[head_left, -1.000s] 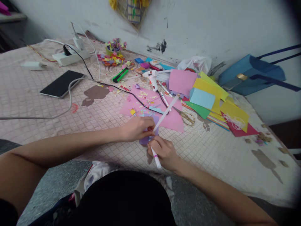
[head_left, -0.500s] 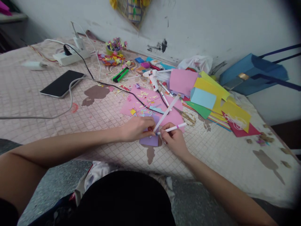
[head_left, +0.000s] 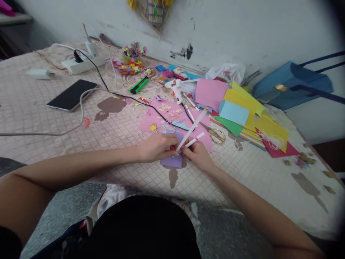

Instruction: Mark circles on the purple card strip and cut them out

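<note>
My left hand [head_left: 156,147] is closed, its fingertips pinching the lower end of a narrow pale paper strip [head_left: 192,130]. The strip slants up and away to the right. Between the fingers of my right hand [head_left: 199,155] is a white marker pen with a pink band [head_left: 194,140]. Its writing end points at the pinched end of the strip, but fingers hide the tip. Both hands meet over a purple sheet of paper [head_left: 171,162], which lies partly on a larger pink sheet [head_left: 151,122] strewn with small paper scraps.
Gold-handled scissors [head_left: 217,136] and a white glue gun [head_left: 176,90] lie beyond my hands. To the right are coloured papers [head_left: 234,112] and a blue bag [head_left: 291,86]. A green cutter [head_left: 139,85], a phone [head_left: 72,95] and a power strip [head_left: 81,65] with cables are on the left.
The marker pen has turned steeper, with its back end shifted left and up. My right hand has moved slightly closer to my left hand, which keeps its pinch on the strip.
</note>
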`<state>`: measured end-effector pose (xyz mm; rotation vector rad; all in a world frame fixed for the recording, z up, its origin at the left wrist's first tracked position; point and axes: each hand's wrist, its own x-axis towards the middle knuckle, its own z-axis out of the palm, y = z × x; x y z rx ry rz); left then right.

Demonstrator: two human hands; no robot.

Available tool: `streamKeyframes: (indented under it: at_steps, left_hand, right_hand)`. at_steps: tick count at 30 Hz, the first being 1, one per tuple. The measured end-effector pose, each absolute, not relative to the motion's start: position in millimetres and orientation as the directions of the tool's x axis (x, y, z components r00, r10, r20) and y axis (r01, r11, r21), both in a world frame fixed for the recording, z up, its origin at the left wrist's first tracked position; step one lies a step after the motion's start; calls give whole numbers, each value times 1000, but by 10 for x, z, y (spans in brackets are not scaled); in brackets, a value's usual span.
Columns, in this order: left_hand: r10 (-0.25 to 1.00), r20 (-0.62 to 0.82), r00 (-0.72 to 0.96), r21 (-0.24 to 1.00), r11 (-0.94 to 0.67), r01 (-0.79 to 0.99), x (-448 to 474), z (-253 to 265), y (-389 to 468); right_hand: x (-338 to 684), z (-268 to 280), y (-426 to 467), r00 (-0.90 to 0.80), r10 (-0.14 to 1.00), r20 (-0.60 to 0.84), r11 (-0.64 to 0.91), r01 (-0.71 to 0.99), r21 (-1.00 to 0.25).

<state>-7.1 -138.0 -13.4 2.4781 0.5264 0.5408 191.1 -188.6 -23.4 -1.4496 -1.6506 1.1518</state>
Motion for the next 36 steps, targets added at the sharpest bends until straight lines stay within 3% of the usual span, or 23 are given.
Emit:
streamKeyframes:
  at_steps: [16,26,36]
  left_hand:
    - [453,301,839,563,-795,227,-81,-165,-1372]
    - [449,299,842,591,-780,207,-99,-151,-1366]
    - [456,301,837,566,-792,228,-91,-117,-1394]
  right_hand:
    - [1905,-217,-1650,-398,904,-157,-27,313,-949]
    - [1923,-202,-1305,-646,728,-229,-5,328,-945]
    - [1874,-230,-1056,-778,561,-285,21,357,-934]
